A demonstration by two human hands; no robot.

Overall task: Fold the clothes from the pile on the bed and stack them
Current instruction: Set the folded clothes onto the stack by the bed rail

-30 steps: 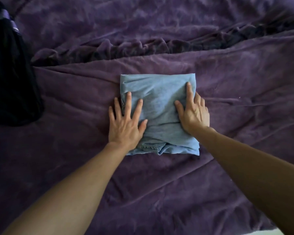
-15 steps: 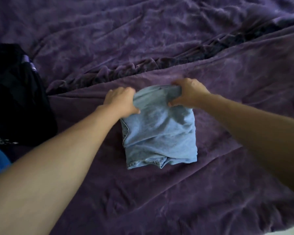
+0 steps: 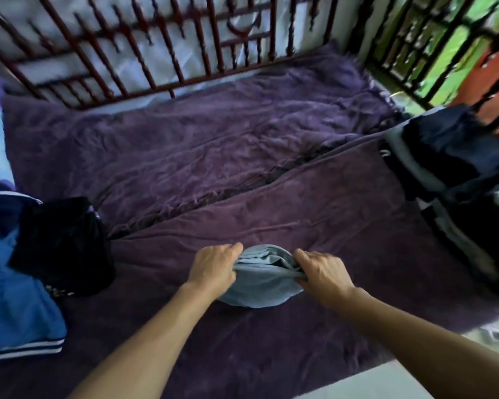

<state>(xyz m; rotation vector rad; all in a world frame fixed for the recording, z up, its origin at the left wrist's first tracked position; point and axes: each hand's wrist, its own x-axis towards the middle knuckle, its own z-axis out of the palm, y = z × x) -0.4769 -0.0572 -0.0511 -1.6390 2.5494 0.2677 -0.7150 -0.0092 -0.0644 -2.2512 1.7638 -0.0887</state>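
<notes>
Everything is motion-blurred, esp. the far side and the right edge, so fine detail is hard to read. At the right a stack point(image 3: 455, 168) of dark clothes w/ grey layers lies on the bed. It is smeared and cut by the frame, so single pieces cannot be told apart. At the left a blue cloth point(image 3: 15, 306) w/ white stripes is also cut off. A black cloth point(image 3: 61, 246) lies partly over it, and I cannot tell what kind of clothes these are. Both forearms run out at the bottom.

The surface is a purple blanket point(image 3: 242, 168), wrinkled, w/ a long bunched ridge going diagonally across the middle. Behind it stands a red-brown metal rail point(image 3: 167, 47) w/ something pale behind the bars. At top right is a dark window grille point(image 3: 432, 53) w/ green outside. A strip of pale floor point(image 3: 386, 381) shows at bottom right.

The folded garment point(image 3: 260, 280), light blue, is at the front middle of the blanket, btw. the two hands and well apart from the stack. The left hand point(image 3: 213, 267) grips its left edge and the right hand point(image 3: 321, 273) its right edge. The fingers of both are curled tight round the cloth, and most fingertips are hidden in the fabric. The layers bow upward btw. the hands. Whether the underside touches the blanket, I cannot tell.
</notes>
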